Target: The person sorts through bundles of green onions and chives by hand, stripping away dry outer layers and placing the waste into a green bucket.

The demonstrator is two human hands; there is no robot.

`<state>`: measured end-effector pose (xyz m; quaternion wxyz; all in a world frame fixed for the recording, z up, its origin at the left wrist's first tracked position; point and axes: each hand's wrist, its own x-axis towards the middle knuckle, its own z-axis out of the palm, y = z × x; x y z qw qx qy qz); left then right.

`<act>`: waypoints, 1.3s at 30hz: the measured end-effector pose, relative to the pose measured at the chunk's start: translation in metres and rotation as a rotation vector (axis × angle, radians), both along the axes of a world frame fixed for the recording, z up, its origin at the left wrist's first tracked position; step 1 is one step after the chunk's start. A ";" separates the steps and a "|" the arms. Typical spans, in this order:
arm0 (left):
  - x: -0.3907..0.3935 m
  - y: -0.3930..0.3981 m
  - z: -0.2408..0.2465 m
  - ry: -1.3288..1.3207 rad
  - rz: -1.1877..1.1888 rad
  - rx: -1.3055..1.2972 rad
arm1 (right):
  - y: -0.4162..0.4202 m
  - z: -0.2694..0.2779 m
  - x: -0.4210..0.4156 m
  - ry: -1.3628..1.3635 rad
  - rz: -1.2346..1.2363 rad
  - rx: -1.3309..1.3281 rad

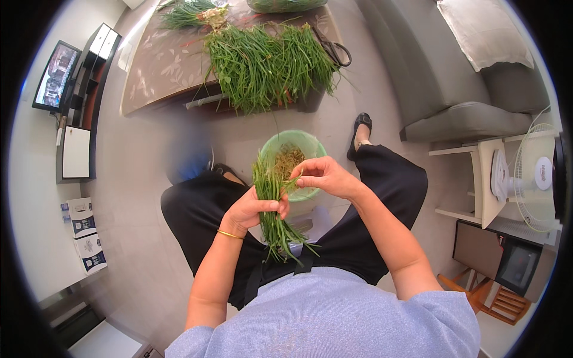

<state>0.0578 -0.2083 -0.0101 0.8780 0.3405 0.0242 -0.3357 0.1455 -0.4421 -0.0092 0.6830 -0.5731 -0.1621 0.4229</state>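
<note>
A bunch of green chives (269,192) is gripped in my left hand (251,209), its blades hanging down toward my lap. Between the thumb and fingers of my right hand (323,178) I pinch a few thin chive blades (293,182) at the bunch's right side. Below both hands stands a light green bin (317,142) with a thin plastic liner. Dry yellowish-brown trimmings (288,162) lie inside it. My hands and the bunch hide part of its rim.
A patterned table (156,85) ahead bears a large pile of chives (268,67), a tied bundle (192,15) and black-handled scissors (333,48). A grey sofa (429,76) stands at the right, near a fan (535,174). Something blue (190,154) is blurred beside my left knee.
</note>
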 end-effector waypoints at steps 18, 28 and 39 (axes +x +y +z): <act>0.000 0.000 -0.001 0.034 -0.009 0.079 | -0.018 -0.040 0.011 -0.101 -0.311 -0.226; 0.001 0.000 -0.001 0.017 -0.054 0.074 | 0.015 0.019 0.001 -0.535 -0.182 -0.129; -0.002 0.002 -0.002 0.103 -0.115 0.157 | 0.013 0.001 0.005 -0.547 -0.567 -0.181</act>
